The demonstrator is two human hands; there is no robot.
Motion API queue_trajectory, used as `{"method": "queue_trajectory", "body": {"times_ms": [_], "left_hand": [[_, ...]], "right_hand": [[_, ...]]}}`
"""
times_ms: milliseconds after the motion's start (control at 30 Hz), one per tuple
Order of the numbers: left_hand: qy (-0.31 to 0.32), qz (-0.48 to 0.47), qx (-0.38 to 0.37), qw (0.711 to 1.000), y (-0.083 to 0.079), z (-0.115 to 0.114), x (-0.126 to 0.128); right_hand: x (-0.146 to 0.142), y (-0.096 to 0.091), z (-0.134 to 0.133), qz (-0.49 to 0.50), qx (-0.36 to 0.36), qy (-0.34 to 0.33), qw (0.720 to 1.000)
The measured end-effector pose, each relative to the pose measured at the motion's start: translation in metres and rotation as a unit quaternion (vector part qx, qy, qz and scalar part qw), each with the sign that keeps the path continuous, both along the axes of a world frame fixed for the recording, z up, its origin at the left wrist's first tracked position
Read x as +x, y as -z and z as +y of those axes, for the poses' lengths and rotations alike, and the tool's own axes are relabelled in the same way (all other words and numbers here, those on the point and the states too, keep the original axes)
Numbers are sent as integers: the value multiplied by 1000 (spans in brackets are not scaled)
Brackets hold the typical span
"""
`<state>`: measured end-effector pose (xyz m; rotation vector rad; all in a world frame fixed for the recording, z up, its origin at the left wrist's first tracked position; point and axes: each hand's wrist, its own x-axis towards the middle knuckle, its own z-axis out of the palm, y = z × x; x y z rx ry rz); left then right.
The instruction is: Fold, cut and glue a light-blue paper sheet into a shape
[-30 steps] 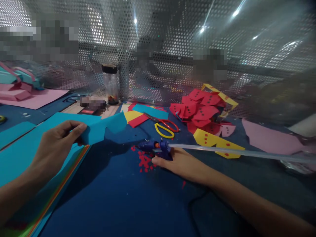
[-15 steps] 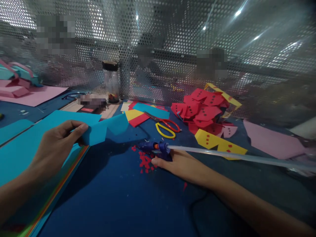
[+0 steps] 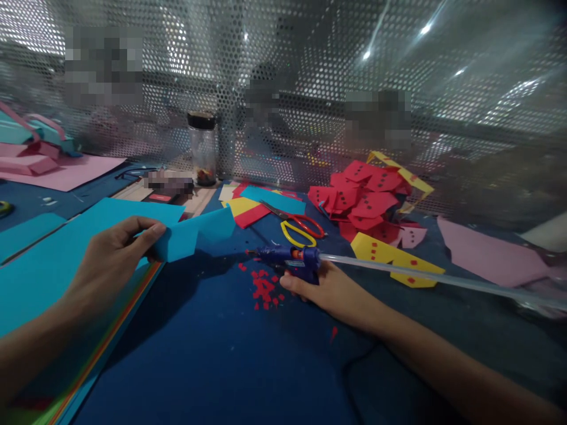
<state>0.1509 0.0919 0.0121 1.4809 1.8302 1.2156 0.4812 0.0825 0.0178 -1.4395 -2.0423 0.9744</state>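
Observation:
Between the thumb and fingers of my left hand (image 3: 119, 254) is a folded piece of blue paper (image 3: 186, 237), held above the table and pointing right. Beneath that hand lies a stack of large coloured sheets with blue on top (image 3: 39, 265). My right hand (image 3: 325, 289) is wrapped round the handle of a blue hot glue gun (image 3: 292, 260), its nozzle facing left. A long clear glue stick (image 3: 398, 269) sticks out of the gun's back. Small red paper bits (image 3: 263, 288) are scattered on the table just left of my right hand.
Scissors (image 3: 296, 229) with red and yellow handles lie behind the glue gun, by paper scraps (image 3: 250, 211). Red spotted paper pieces (image 3: 365, 198) are heaped at back right, near a yellow spotted strip (image 3: 398, 260). A lidded jar (image 3: 204, 153) stands against the perforated metal screen (image 3: 301, 77).
The glue gun in my right hand has moved slightly right and turned a little, so its nozzle shows more clearly. My left hand and the blue paper have shifted slightly right.

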Motion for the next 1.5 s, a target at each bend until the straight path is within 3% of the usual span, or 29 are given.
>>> {"method": "queue_trajectory", "body": {"times_ms": [133,267,567,800,1067,1500], "left_hand": [[12,3,19,1000,0,-1,1],[30,3,37,999,0,-3,3],[129,-34,77,988,1,-25,15],[185,-49,90,977,1,-34,19],[201,-40,89,975,1,-37,21],[217,-61,100,969,2,-40,24]], "right_hand": [[-2,-6,-6,12,-2,35,999],[-2,-18,-20,17,44,55,997],[-10,-25,-82,17,147,81,986],[-27,-32,-117,28,140,68,987],[-28,-26,-117,-21,209,13,978],[-23,-3,-104,-86,330,-1,940]]}}
